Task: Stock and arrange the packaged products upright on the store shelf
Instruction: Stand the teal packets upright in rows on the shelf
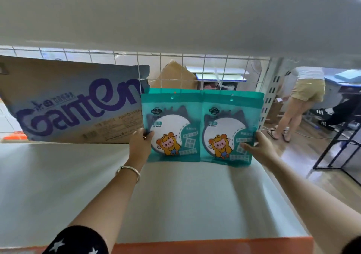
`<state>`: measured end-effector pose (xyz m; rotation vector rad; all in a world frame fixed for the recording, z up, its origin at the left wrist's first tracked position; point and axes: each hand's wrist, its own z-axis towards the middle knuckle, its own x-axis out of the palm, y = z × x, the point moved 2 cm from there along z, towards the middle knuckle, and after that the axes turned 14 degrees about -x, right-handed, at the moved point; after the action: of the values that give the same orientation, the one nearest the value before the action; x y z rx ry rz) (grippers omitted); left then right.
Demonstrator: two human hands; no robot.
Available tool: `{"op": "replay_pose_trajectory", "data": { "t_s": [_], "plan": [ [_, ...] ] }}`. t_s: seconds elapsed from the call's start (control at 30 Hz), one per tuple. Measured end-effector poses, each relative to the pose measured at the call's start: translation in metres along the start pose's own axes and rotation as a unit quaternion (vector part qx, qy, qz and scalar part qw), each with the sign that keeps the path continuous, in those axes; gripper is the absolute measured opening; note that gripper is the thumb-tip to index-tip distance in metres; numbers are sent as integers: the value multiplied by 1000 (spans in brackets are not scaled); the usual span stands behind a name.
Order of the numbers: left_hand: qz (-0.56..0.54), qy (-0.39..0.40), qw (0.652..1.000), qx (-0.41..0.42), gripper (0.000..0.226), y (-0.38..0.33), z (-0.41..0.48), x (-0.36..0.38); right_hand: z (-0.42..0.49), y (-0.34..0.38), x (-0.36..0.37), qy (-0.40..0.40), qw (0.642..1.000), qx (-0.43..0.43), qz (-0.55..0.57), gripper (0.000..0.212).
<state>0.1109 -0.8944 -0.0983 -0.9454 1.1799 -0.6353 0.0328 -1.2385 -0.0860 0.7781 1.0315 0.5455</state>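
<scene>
- left hand (139, 143): thumb and fingers curl round the left edge of the left teal packet (172, 125), pinching it.
- right hand (260, 147): fingers lie across the front and thumb at the right edge of the right teal packet (232, 128), gripping it.
- both packets: upright, side by side, edges touching, at the rear of the white shelf (175, 205), before the wire grid (195, 68).
- cardboard box (74, 105): tilted, just left of the packets.

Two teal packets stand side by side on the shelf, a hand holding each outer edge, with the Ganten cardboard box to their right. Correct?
Not quite: the head view shows the cardboard box to the left of the packets. The rest holds: left packet and right packet stand side by side on the shelf, left hand and right hand holding the outer edges.
</scene>
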Motion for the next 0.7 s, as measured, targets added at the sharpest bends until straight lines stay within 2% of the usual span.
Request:
{"op": "replay_pose_trajectory", "data": {
  "t_s": [0.2, 0.43, 0.6, 0.7],
  "plan": [
    [-14, -8, 1000, 0, 18, -10, 1, 5, 16, 7, 2, -50, 998, -24, -11, 32],
    [0, -10, 1000, -7, 22, -12, 4, 14, 15, -4, 4, -52, 998, -9, -22, 25],
    [-20, 8, 999, -38, 36, -1, 3, 11, 12, 0, 8, -67, 997, 24, 21, 39],
    [10, 28, 999, -36, 38, 6, -5, 2, 0, -2, 13, -64, 997, 35, 27, 46]
  ]
}}
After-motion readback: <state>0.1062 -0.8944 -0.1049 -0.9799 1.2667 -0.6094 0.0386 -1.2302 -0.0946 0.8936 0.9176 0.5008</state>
